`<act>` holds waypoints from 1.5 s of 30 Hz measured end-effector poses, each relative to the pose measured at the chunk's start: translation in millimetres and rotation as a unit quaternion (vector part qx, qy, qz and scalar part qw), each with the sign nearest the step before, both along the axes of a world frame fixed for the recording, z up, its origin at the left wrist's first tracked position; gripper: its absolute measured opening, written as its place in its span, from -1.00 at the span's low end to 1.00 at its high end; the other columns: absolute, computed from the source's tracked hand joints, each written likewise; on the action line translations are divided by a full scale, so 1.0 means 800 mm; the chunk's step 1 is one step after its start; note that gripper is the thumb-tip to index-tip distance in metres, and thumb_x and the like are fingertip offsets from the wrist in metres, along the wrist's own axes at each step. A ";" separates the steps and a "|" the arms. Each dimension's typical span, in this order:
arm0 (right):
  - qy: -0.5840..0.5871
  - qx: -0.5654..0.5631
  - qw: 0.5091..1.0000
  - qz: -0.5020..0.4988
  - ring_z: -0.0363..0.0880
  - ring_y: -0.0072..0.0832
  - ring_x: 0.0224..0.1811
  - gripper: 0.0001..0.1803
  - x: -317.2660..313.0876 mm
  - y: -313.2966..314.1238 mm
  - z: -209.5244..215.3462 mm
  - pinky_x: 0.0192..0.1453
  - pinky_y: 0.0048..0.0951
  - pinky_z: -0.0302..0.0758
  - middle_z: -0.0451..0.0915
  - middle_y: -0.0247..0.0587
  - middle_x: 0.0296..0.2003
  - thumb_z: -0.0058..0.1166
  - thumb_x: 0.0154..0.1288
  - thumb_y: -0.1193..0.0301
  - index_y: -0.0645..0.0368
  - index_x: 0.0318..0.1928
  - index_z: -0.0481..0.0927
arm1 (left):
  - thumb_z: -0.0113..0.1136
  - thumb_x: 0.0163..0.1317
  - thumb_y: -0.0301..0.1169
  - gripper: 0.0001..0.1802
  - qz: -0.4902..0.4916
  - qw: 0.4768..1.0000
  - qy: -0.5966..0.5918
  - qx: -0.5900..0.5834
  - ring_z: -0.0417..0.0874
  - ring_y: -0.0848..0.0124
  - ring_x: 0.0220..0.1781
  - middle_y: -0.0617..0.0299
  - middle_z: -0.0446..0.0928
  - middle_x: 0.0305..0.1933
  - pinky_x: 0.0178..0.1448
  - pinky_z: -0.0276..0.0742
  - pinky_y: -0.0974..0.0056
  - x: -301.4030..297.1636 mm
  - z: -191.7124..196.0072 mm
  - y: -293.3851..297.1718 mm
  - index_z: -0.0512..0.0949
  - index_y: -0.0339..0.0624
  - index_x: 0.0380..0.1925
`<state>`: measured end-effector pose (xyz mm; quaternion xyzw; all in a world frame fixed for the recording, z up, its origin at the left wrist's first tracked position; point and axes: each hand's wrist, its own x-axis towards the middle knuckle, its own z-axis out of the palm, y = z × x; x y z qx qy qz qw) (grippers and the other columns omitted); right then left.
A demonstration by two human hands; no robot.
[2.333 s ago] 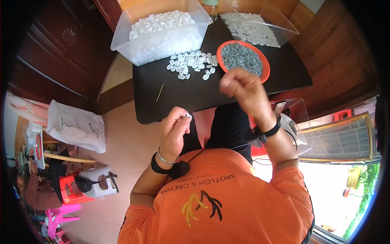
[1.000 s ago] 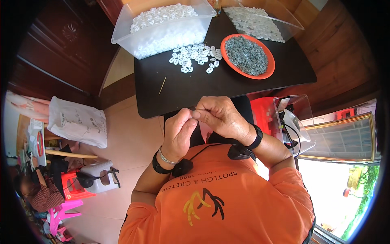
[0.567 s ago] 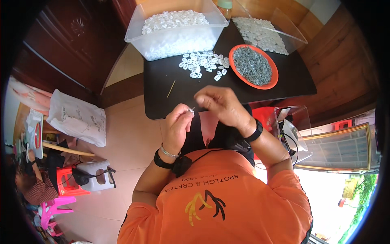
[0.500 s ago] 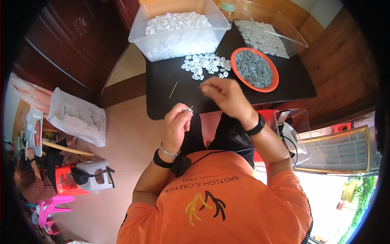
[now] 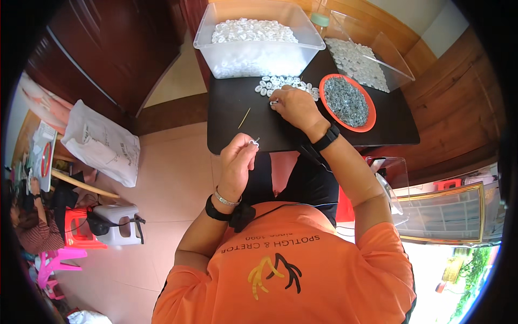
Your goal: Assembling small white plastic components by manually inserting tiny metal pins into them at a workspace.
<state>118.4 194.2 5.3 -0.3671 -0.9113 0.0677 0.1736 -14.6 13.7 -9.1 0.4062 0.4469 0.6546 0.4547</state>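
My left hand (image 5: pixel 237 162) is raised in front of the black table's near edge (image 5: pixel 232 135), pinching a small white ring (image 5: pixel 251 142) with a thin pin beside it. My right hand (image 5: pixel 294 107) reaches onto the table, its fingertips closed on one white ring (image 5: pixel 274 102) at the near edge of a loose pile of white rings (image 5: pixel 286 84). Just right of that hand stands an orange bowl (image 5: pixel 369 108) filled with small grey pieces. A thin wooden stick (image 5: pixel 244 117) lies on the table between my hands.
A clear bin (image 5: pixel 253 56) heaped with white rings stands at the table's far side, with a second clear bin (image 5: pixel 396 73) of white pieces to its right. On the floor to the left are a white bag (image 5: pixel 102 143), a small white machine (image 5: pixel 116 224) and a seated person (image 5: pixel 35 227).
My right hand has left my left hand and stretched forward to the pile of rings. My left hand has stayed raised with its ring.
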 end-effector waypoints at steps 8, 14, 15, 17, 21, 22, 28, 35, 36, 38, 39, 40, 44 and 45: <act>0.026 0.029 0.999 0.035 0.59 -0.14 -0.27 -0.87 0.007 0.001 -0.002 -0.16 -0.21 0.51 0.61 -0.15 -0.37 0.18 0.10 0.40 0.14 -0.32 0.59 | 0.00 0.26 -0.39 -0.82 -0.009 1.000 0.003 -0.001 0.22 0.66 -0.62 0.40 0.28 -0.66 -0.51 0.09 0.50 0.005 0.003 -0.001 0.40 -0.23 -0.50; 0.153 -0.114 0.981 0.027 0.57 -0.43 -0.45 -0.83 0.028 -0.025 0.033 -0.27 -0.47 0.51 0.61 -0.25 -0.41 0.23 0.17 0.42 0.17 -0.23 0.60 | -0.01 0.27 -0.39 -0.81 -0.011 1.000 0.011 -0.012 0.23 0.66 -0.63 0.39 0.29 -0.67 -0.52 0.08 0.50 0.011 0.004 -0.003 0.41 -0.24 -0.49; 0.231 -0.265 0.936 0.032 0.54 -0.53 -0.44 -0.83 0.032 -0.034 0.036 -0.28 -0.55 0.48 0.61 -0.30 -0.41 0.21 0.22 0.41 0.19 -0.20 0.59 | -0.01 0.28 -0.38 -0.82 -0.016 1.000 0.013 -0.015 0.25 0.63 -0.62 0.36 0.31 -0.65 -0.52 0.11 0.49 0.012 0.005 -0.004 0.39 -0.22 -0.48; 0.347 -0.458 0.817 0.055 0.52 -0.67 -0.38 -0.85 0.043 -0.051 0.031 -0.28 -0.67 0.45 0.61 -0.38 -0.37 0.14 0.31 0.42 0.22 -0.16 0.58 | -0.02 0.28 -0.36 -0.82 -0.024 0.999 0.020 -0.019 0.27 0.60 -0.62 0.34 0.33 -0.62 -0.53 0.15 0.49 0.016 0.007 -0.003 0.38 -0.20 -0.46; 0.428 -0.588 0.685 0.043 0.55 -0.67 -0.37 -0.84 0.062 -0.084 0.023 -0.27 -0.65 0.49 0.62 -0.34 -0.36 0.14 0.31 0.45 0.19 -0.12 0.57 | -0.01 0.28 -0.38 -0.83 -0.029 1.000 -0.011 -0.006 0.28 0.61 -0.62 0.34 0.33 -0.62 -0.53 0.16 0.50 0.029 0.012 -0.001 0.40 -0.22 -0.46; 0.434 -0.588 0.682 0.041 0.55 -0.67 -0.37 -0.84 0.065 -0.089 0.023 -0.27 -0.65 0.49 0.62 -0.34 -0.36 0.14 0.31 0.45 0.19 -0.12 0.57 | 0.01 0.29 -0.39 -0.83 -0.030 0.999 -0.019 0.002 0.28 0.64 -0.63 0.36 0.34 -0.63 -0.53 0.16 0.52 0.032 0.014 0.000 0.42 -0.23 -0.45; 0.474 -0.659 0.579 0.078 0.55 -0.65 -0.35 -0.81 0.078 -0.106 0.017 -0.24 -0.63 0.48 0.62 -0.31 -0.34 0.14 0.31 0.43 0.23 -0.11 0.56 | 0.00 0.30 -0.40 -0.84 -0.045 0.999 0.008 0.003 0.29 0.65 -0.60 0.36 0.35 -0.58 -0.52 0.16 0.51 0.042 0.017 0.001 0.40 -0.21 -0.45; 0.494 -0.571 0.653 0.068 0.53 -0.68 -0.37 -0.84 0.080 -0.120 0.015 -0.26 -0.64 0.48 0.62 -0.36 -0.36 0.15 0.31 0.45 0.22 -0.14 0.58 | -0.02 0.31 -0.41 -0.85 -0.057 0.998 0.029 -0.015 0.27 0.66 -0.58 0.38 0.33 -0.57 -0.50 0.15 0.51 0.051 0.018 0.000 0.39 -0.20 -0.44; 0.499 -0.562 0.655 0.073 0.53 -0.68 -0.37 -0.85 0.081 -0.121 0.015 -0.26 -0.64 0.48 0.62 -0.36 -0.36 0.15 0.30 0.47 0.22 -0.14 0.59 | -0.02 0.31 -0.41 -0.85 -0.056 0.998 0.028 -0.017 0.27 0.66 -0.58 0.38 0.33 -0.57 -0.50 0.15 0.51 0.052 0.017 0.000 0.39 -0.20 -0.44; 0.505 -0.553 0.657 0.078 0.52 -0.69 -0.37 -0.86 0.081 -0.123 0.015 -0.26 -0.64 0.48 0.62 -0.37 -0.36 0.15 0.30 0.48 0.23 -0.15 0.59 | -0.02 0.31 -0.41 -0.85 -0.058 0.998 0.028 -0.021 0.27 0.66 -0.58 0.38 0.33 -0.58 -0.50 0.15 0.51 0.052 0.016 0.000 0.39 -0.20 -0.44; 0.511 -0.545 0.660 0.077 0.52 -0.70 -0.37 -0.86 0.081 -0.124 0.014 -0.26 -0.65 0.47 0.62 -0.38 -0.36 0.16 0.29 0.48 0.21 -0.15 0.59 | -0.02 0.30 -0.41 -0.85 -0.058 0.998 0.027 -0.019 0.27 0.66 -0.58 0.38 0.33 -0.58 -0.50 0.15 0.51 0.052 0.015 -0.001 0.39 -0.20 -0.44; 0.516 -0.537 0.662 0.077 0.51 -0.71 -0.37 -0.85 0.081 -0.125 0.014 -0.26 -0.66 0.46 0.62 -0.39 -0.36 0.16 0.29 0.48 0.20 -0.14 0.60 | -0.02 0.30 -0.42 -0.85 -0.057 0.998 0.027 -0.017 0.28 0.66 -0.58 0.38 0.33 -0.58 -0.50 0.15 0.51 0.052 0.015 -0.001 0.39 -0.21 -0.44; 0.489 -0.513 0.701 0.077 0.55 -0.67 -0.29 -0.84 0.081 -0.130 0.014 -0.14 -0.62 0.50 0.62 -0.38 -0.33 0.12 0.30 0.55 0.25 -0.11 0.61 | -0.04 0.30 -0.42 -0.86 -0.054 0.998 0.014 -0.013 0.28 0.64 -0.59 0.36 0.34 -0.58 -0.50 0.16 0.50 0.052 0.015 -0.002 0.39 -0.21 -0.44; 0.485 -0.495 0.714 0.101 0.56 -0.64 -0.25 -0.83 0.078 -0.133 0.011 -0.10 -0.60 0.50 0.62 -0.36 -0.31 0.10 0.30 0.58 0.27 -0.10 0.61 | -0.05 0.29 -0.41 -0.85 -0.064 0.998 -0.003 -0.009 0.28 0.62 -0.59 0.34 0.33 -0.58 -0.50 0.17 0.50 0.052 0.014 0.000 0.38 -0.21 -0.44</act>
